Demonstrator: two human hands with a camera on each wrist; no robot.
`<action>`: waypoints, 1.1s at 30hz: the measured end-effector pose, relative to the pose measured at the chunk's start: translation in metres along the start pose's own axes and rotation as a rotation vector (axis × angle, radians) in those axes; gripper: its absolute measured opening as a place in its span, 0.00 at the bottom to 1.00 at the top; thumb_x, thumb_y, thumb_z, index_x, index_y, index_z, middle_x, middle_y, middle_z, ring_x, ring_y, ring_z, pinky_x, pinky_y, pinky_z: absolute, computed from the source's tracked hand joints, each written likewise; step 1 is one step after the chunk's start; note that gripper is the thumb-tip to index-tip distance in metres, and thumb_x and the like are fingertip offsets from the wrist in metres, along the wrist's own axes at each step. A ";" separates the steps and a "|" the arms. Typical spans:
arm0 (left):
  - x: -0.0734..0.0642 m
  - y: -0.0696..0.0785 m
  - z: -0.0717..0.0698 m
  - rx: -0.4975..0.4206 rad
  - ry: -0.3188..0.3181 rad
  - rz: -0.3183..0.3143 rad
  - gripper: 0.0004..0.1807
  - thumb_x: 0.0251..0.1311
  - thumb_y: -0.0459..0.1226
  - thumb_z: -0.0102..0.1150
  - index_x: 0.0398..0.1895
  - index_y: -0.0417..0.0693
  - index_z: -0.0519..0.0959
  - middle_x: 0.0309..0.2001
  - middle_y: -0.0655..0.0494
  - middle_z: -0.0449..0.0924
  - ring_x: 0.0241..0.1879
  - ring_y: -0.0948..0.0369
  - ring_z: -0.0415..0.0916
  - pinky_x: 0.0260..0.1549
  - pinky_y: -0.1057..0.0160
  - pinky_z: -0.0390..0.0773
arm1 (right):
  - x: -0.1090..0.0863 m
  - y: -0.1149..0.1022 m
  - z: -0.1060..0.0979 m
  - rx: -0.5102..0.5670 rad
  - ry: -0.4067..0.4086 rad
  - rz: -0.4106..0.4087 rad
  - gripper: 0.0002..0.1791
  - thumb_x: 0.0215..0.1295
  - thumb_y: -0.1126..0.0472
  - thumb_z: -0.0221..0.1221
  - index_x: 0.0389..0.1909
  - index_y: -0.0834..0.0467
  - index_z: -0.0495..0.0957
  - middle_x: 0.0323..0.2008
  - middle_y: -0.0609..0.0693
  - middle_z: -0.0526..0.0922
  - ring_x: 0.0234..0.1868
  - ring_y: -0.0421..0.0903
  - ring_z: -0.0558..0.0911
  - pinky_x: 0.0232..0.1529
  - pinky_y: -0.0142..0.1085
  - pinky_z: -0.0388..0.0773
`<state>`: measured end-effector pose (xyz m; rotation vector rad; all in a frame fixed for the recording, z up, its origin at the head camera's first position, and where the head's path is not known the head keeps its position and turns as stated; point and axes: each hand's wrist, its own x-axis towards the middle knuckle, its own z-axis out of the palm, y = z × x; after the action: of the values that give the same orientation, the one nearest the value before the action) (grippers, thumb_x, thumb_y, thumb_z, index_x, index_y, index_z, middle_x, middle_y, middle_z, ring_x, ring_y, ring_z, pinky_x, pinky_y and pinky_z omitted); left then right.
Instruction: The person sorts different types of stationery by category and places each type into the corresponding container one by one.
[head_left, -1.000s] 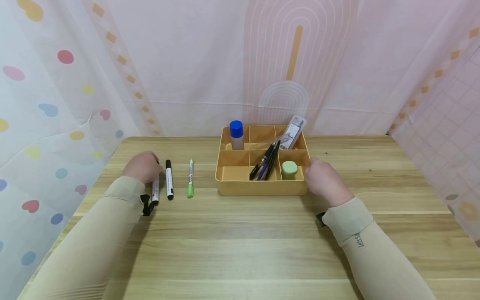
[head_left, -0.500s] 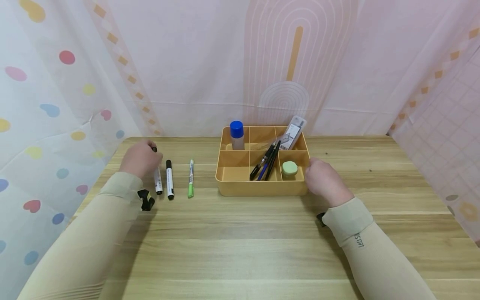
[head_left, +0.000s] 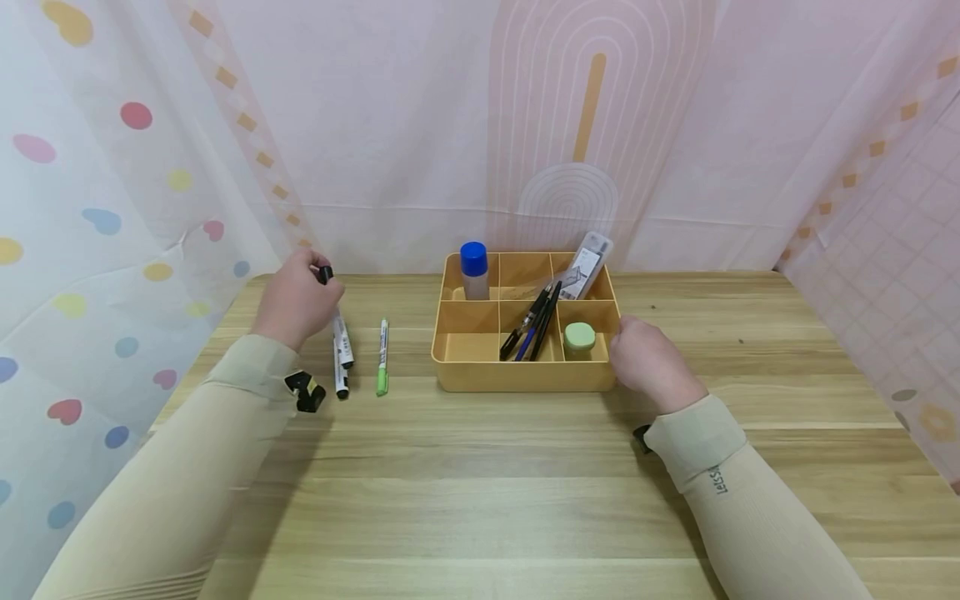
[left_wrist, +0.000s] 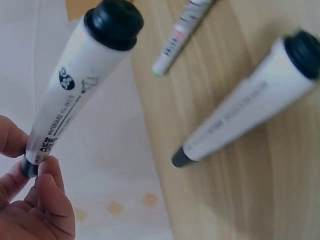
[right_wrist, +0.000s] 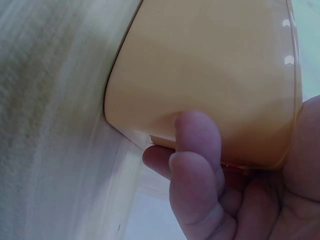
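My left hand [head_left: 296,300] pinches a whiteboard marker [left_wrist: 70,85] by its narrow black end, thumb and fingertips around it. White with black ends, the marker hangs raised and tilted over a second whiteboard marker [left_wrist: 245,107] that lies on the table and is partly covered in the head view. To their right lies a slim white pen with a green cap [head_left: 382,358]. At the right side of a yellow desk organizer [head_left: 525,377], my right hand [head_left: 652,358] grips the wall, its curled fingers [right_wrist: 197,135] against the outside and the thumb near the rim.
The organizer's compartments hold a blue-capped bottle [head_left: 473,271], several dark pens [head_left: 531,321], a clear pack [head_left: 585,267] and a green-lidded jar [head_left: 579,337]. A patterned cloth [head_left: 397,125] hangs behind the wooden table [head_left: 480,483].
My left hand has picked up the leftmost whiteboard marker and carried it up, away and to the right, over the other marker. The right hand and organizer have stayed put.
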<state>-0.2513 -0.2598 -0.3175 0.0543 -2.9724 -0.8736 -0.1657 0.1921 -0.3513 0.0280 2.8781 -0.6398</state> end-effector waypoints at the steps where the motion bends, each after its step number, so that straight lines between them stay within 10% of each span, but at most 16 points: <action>1: -0.001 0.004 0.000 -0.013 0.007 0.006 0.25 0.72 0.42 0.47 0.67 0.37 0.66 0.58 0.36 0.76 0.46 0.43 0.77 0.38 0.51 0.79 | 0.000 0.000 0.000 0.000 0.001 -0.001 0.26 0.78 0.63 0.34 0.61 0.76 0.71 0.48 0.72 0.82 0.42 0.58 0.81 0.49 0.54 0.81; 33: -0.033 0.095 0.021 -0.312 0.158 0.294 0.18 0.74 0.38 0.53 0.62 0.40 0.71 0.53 0.46 0.82 0.41 0.54 0.82 0.39 0.60 0.79 | 0.001 0.000 -0.001 0.009 -0.012 0.011 0.27 0.79 0.62 0.34 0.65 0.76 0.68 0.52 0.73 0.82 0.43 0.59 0.81 0.48 0.53 0.81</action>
<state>-0.2218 -0.1666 -0.2849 -0.3007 -2.5754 -1.2084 -0.1667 0.1923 -0.3508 0.0415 2.8610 -0.6492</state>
